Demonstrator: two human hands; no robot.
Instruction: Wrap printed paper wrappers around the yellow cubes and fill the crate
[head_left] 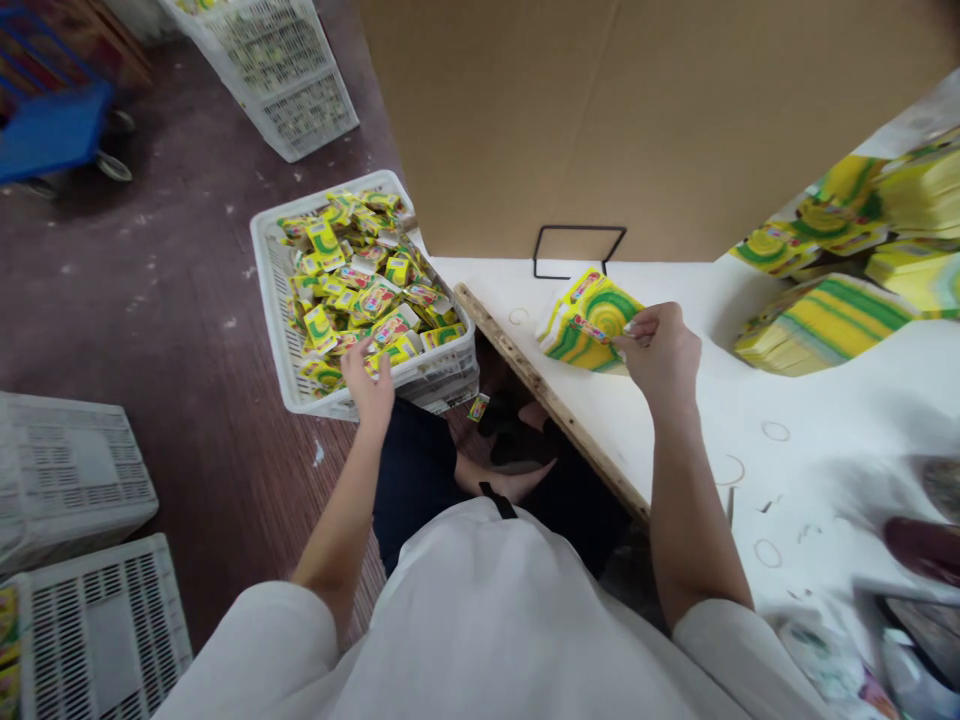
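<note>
My left hand (369, 388) is at the near rim of a white plastic basket (289, 385), fingers apart and touching or just above the packets, with nothing visible in its grasp. Small yellow-and-green packets (352, 280) fill the basket in a loose heap. On the white table, my right hand (664, 350) pinches the right edge of a yellow-and-green printed card (604, 305). That card lies over a small stack of similar ones, whose layered edges show at the left. I cannot tell how many sheets the fingers hold.
Behind the cards stands a large cardboard sheet (555, 120) with a black wire frame (579, 229) at its base. More yellow-green stacks (825, 325) lie at the right. White crates (94, 620) and a blue trolley (52, 130) stand on the floor. A wooden strip (547, 395) edges the table.
</note>
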